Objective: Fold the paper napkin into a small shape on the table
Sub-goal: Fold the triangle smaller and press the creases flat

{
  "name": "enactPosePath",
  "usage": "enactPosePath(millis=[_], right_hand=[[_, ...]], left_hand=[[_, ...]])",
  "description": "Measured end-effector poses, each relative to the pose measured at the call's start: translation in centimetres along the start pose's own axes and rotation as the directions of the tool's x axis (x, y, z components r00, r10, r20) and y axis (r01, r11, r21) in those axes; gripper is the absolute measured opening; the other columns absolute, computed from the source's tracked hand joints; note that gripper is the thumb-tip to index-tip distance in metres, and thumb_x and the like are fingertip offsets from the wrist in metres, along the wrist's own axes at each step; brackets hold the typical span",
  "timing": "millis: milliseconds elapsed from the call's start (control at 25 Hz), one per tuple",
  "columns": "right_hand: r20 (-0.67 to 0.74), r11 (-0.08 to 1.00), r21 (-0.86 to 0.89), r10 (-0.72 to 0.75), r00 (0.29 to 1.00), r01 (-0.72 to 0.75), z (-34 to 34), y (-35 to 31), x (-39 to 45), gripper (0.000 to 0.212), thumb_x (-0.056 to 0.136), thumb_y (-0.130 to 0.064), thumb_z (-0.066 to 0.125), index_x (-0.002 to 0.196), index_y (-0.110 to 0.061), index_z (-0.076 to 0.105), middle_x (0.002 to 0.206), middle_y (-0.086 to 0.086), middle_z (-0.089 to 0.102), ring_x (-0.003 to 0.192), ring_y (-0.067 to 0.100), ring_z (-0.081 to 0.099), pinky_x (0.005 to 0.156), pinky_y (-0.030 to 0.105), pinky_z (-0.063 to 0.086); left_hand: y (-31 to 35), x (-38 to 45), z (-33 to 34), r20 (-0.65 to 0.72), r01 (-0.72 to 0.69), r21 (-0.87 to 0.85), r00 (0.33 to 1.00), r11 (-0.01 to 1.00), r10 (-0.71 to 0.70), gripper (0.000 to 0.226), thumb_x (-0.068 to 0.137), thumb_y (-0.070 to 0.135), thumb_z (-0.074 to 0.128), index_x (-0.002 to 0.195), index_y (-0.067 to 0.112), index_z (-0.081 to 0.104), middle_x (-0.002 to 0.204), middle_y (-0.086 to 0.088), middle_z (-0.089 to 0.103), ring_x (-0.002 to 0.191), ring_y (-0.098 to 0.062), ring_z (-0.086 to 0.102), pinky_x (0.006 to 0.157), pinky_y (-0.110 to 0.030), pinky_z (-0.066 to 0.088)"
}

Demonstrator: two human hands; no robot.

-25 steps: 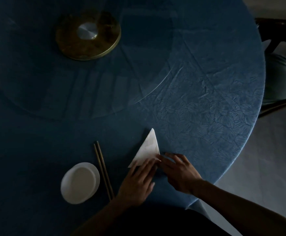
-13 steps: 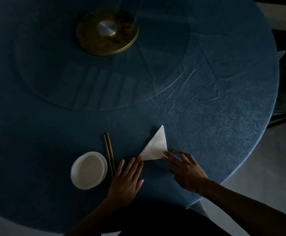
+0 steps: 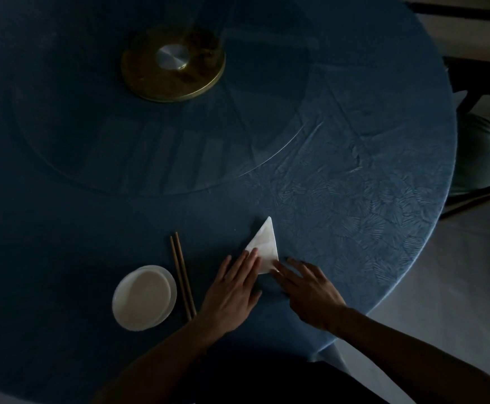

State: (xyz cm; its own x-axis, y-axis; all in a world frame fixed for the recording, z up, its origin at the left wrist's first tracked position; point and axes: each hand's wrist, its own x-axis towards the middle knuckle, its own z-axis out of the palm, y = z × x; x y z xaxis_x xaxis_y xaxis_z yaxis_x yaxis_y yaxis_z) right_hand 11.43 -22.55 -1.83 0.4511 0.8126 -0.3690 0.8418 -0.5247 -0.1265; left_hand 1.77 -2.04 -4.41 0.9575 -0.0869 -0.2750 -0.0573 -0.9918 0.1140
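The white paper napkin [image 3: 265,245] lies folded into a narrow triangle on the dark blue tablecloth [image 3: 354,199], its tip pointing away from me. My left hand [image 3: 233,290] rests flat with its fingertips pressing the napkin's near left edge. My right hand [image 3: 306,287] lies with spread fingers, its fingertips touching the napkin's near right corner. The lower part of the napkin is hidden under my fingers.
A pair of brown chopsticks [image 3: 182,275] lies left of my left hand, and a small white dish [image 3: 144,297] sits beyond them. A glass turntable with a brass hub [image 3: 174,64] fills the table's middle. A chair [image 3: 482,153] stands at the right edge.
My left hand slid off the napkin to the left, then came back onto its near left edge. My right hand stayed at the right corner. The view shifted slightly.
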Motion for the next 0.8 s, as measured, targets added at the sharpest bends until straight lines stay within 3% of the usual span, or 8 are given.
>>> enactPosePath(millis=[120, 240, 400, 520, 600, 720, 800], right_hand=[[0.011, 0.999, -0.039, 0.022, 1.000, -0.021, 0.5, 0.3, -0.4, 0.074, 0.081, -0.041, 0.063, 0.146, -0.018, 0.034, 0.155, 0.002, 0.032, 0.141, 0.030, 0.032, 0.108, 0.051, 0.035], [0.007, 0.997, -0.048, 0.055, 0.998, -0.054, 0.8, 0.7, -1.4, 0.068, 0.081, -0.037, 0.065, 0.142, -0.017, 0.043, 0.150, 0.001, 0.043, 0.136, 0.030, 0.040, 0.104, 0.052, 0.041], [-0.120, 0.990, 0.069, 0.132, 0.984, -0.124, -0.1, -0.2, -0.6, 0.054, 0.085, -0.030, 0.054, 0.136, -0.015, 0.050, 0.143, 0.003, 0.051, 0.133, 0.031, 0.045, 0.102, 0.048, 0.044], [-0.044, 0.992, 0.083, 0.103, 0.994, -0.099, -0.4, -2.0, 1.6, 0.062, 0.093, -0.035, 0.043, 0.149, -0.016, 0.025, 0.159, 0.004, 0.022, 0.144, 0.032, 0.023, 0.112, 0.054, 0.026], [0.055, 0.996, 0.039, 0.079, 0.995, -0.081, 0.0, -2.5, 2.3, 0.067, 0.096, -0.037, 0.038, 0.152, -0.018, 0.007, 0.162, 0.002, -0.001, 0.147, 0.029, 0.007, 0.115, 0.057, 0.013], [0.036, 0.998, 0.015, 0.061, 0.997, -0.062, 0.1, -1.8, 2.1, 0.067, 0.097, -0.038, 0.039, 0.151, -0.018, 0.005, 0.162, 0.002, -0.002, 0.147, 0.028, 0.007, 0.114, 0.056, 0.016], [0.038, 0.999, 0.017, 0.051, 0.998, -0.051, -0.1, -1.4, 1.8, 0.065, 0.097, -0.037, 0.038, 0.151, -0.019, 0.007, 0.162, 0.001, 0.000, 0.146, 0.028, 0.008, 0.113, 0.055, 0.019]], left_hand=[[-1.2, -0.7, 0.6, 0.058, 0.002, 0.018, 0.998, 1.000, -0.003, 0.069, 0.099, 0.052, 0.027, 0.154, 0.012, 0.014, 0.164, -0.006, 0.005, 0.150, -0.023, 0.005, 0.120, -0.051, 0.015], [-1.9, -1.7, 0.7, 0.064, -0.009, 0.019, 0.998, 1.000, 0.008, 0.069, 0.100, 0.053, 0.026, 0.153, 0.012, 0.014, 0.163, -0.007, 0.007, 0.150, -0.025, 0.011, 0.116, -0.051, 0.010], [-1.8, -0.8, -0.4, -0.010, -0.011, -0.034, 1.000, 0.999, 0.011, 0.067, 0.100, 0.051, 0.026, 0.153, 0.010, 0.021, 0.163, -0.008, 0.015, 0.147, -0.027, 0.021, 0.118, -0.053, 0.020], [-1.9, 3.2, -3.4, -0.105, -0.027, -0.107, 0.994, 0.994, 0.016, 0.059, 0.098, 0.039, 0.045, 0.148, 0.010, 0.034, 0.159, -0.009, 0.029, 0.133, -0.029, 0.042, 0.111, -0.047, 0.036], [-2.0, 6.9, -5.6, -0.094, -0.102, -0.064, 0.991, 0.993, 0.096, 0.059, 0.092, 0.029, 0.056, 0.147, 0.014, 0.037, 0.158, -0.006, 0.031, 0.132, -0.029, 0.043, 0.106, -0.044, 0.039], [-2.1, 11.5, -7.7, 0.093, -0.296, 0.095, 0.953, 0.950, 0.288, 0.062, 0.092, 0.005, 0.051, 0.149, 0.022, 0.031, 0.158, -0.002, 0.026, 0.143, -0.024, 0.026, 0.109, -0.044, 0.032], [-2.0, 13.2, -8.5, 0.167, -0.374, 0.195, 0.924, 0.907, 0.345, 0.059, 0.090, 0.001, 0.054, 0.143, 0.023, 0.041, 0.146, -0.003, 0.041, 0.134, -0.023, 0.036, 0.105, -0.042, 0.036]])
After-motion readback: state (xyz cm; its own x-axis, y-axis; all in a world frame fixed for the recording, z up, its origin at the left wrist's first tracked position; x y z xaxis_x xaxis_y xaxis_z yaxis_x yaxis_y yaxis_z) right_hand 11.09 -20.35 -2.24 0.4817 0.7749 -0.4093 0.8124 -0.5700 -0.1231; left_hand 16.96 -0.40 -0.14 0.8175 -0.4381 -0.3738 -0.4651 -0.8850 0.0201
